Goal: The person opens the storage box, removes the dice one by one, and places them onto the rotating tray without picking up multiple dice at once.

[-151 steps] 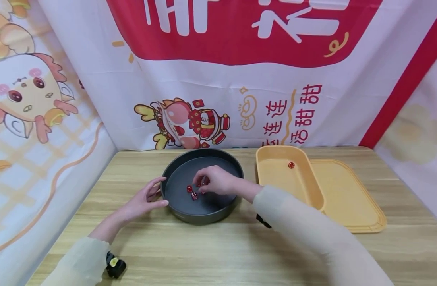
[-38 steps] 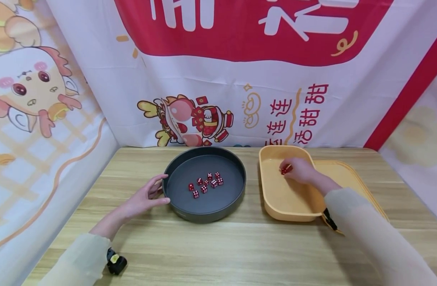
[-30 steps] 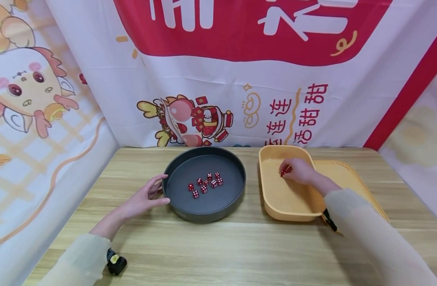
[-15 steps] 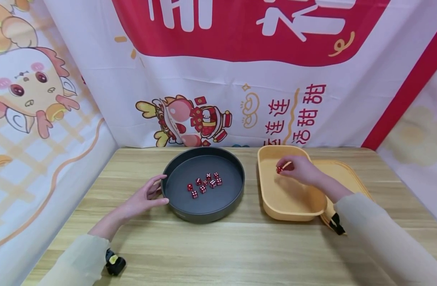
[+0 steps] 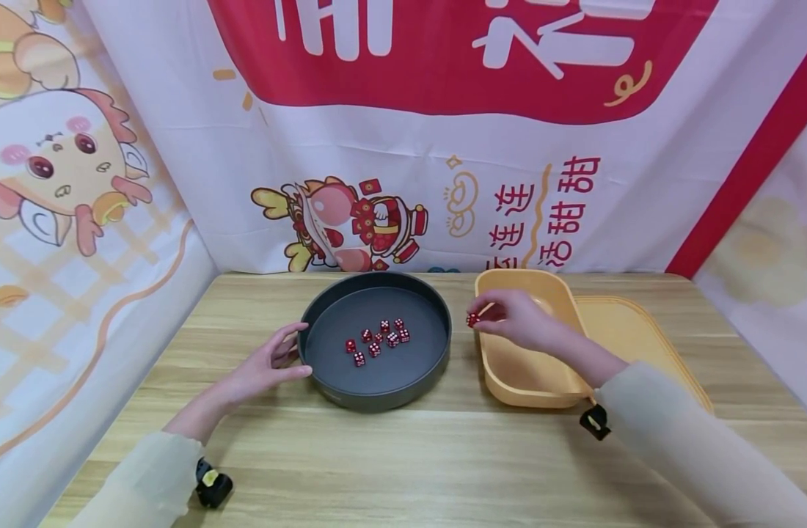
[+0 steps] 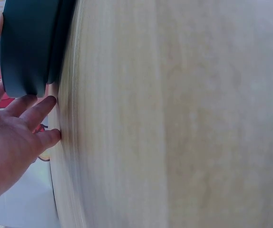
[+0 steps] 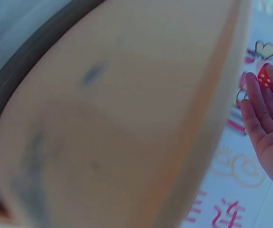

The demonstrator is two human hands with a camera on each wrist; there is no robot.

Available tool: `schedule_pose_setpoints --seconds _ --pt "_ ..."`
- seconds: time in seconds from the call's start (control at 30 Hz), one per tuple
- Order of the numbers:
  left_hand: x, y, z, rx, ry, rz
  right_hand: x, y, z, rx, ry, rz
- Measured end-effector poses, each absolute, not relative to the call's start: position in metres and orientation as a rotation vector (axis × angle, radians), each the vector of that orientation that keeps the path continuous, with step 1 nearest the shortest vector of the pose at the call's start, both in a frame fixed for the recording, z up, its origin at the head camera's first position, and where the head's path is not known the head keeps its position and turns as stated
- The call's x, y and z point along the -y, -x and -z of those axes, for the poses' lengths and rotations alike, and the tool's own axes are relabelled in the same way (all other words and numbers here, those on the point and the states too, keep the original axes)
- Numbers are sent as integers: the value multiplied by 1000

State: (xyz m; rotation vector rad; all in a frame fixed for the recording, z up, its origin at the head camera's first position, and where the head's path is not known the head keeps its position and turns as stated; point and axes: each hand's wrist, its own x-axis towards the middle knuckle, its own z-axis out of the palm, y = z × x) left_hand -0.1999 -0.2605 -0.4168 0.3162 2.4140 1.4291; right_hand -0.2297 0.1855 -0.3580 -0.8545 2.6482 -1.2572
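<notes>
In the head view my right hand (image 5: 519,320) pinches a red die (image 5: 472,320) with white pips, held just beyond the left rim of a yellow rectangular container (image 5: 534,396). The right wrist view shows that die (image 7: 265,76) between fingertips and thumb. Left of the container stands a round dark grey pan (image 5: 377,402). Several red dice (image 5: 375,349) lie loosely grouped on its floor. My left hand (image 5: 269,365) touches the pan's left side, fingers spread and relaxed. In the left wrist view, fingers of the left hand (image 6: 13,128) rest against the pan's outer wall (image 6: 27,52).
A flat yellow lid (image 5: 631,345) lies at the container's right, partly behind the right forearm. Everything stands on a wood-grain table (image 5: 390,469). A printed cloth (image 5: 403,147) hangs along the table's back edge, with more cloth at both sides.
Five seconds ago the right hand was over the dice in the pan, and a die lay in the container. It then took a die from the container, lifted it and moved left. The left hand stayed put.
</notes>
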Motion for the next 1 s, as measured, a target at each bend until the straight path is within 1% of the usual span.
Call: schedule_pose_setpoints --seconds 0.3,0.53,0.83,1.0 --pt "261 201 418 -2416 -332 -1432 -136 233 356 -2624 837 1209" --pt "262 201 419 -2409 -330 -1436 -104 234 366 -2629 896 1104" --pt "262 201 419 -2409 -321 -1436 -72 238 380 -2600 858 1036" --pt "262 201 419 -2400 -322 -1440 -60 240 389 -2606 892 966"
